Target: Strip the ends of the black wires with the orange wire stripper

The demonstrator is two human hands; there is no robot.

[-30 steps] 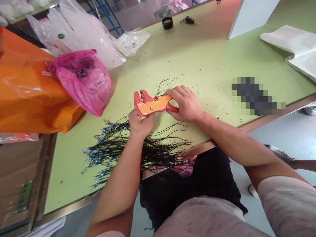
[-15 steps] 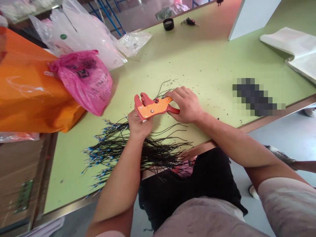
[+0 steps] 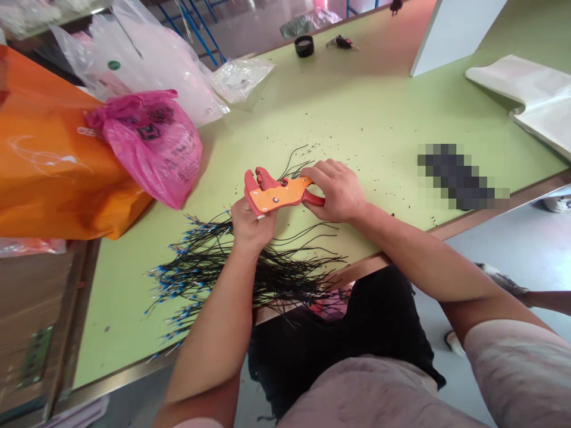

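A pair of wire strippers [image 3: 288,195] with an orange body and red jaws lies across the space between my hands. My right hand [image 3: 339,189] is wrapped round its handles, and the jaws point to the left. Right at the jaw end is my left hand [image 3: 252,227], curled, its fingertips mostly hidden behind the tool; what they pinch does not show. Under and beside my left forearm spreads a heap of thin black wires [image 3: 281,273], with blue and bare metal ends on the left. A smaller bunch of black wires [image 3: 294,169] lies just beyond the strippers.
Bags crowd the left side: an orange bag [image 3: 57,160], a pink plastic bag [image 3: 156,148] and clear plastic bags [image 3: 151,59]. Small black scraps dot the green table [image 3: 357,107]. A black ring [image 3: 304,46], keys [image 3: 343,41] and a white panel [image 3: 455,35] stand farther back.
Both hands and the strippers stay almost where they were. The view has shifted slightly; the wires look the same.
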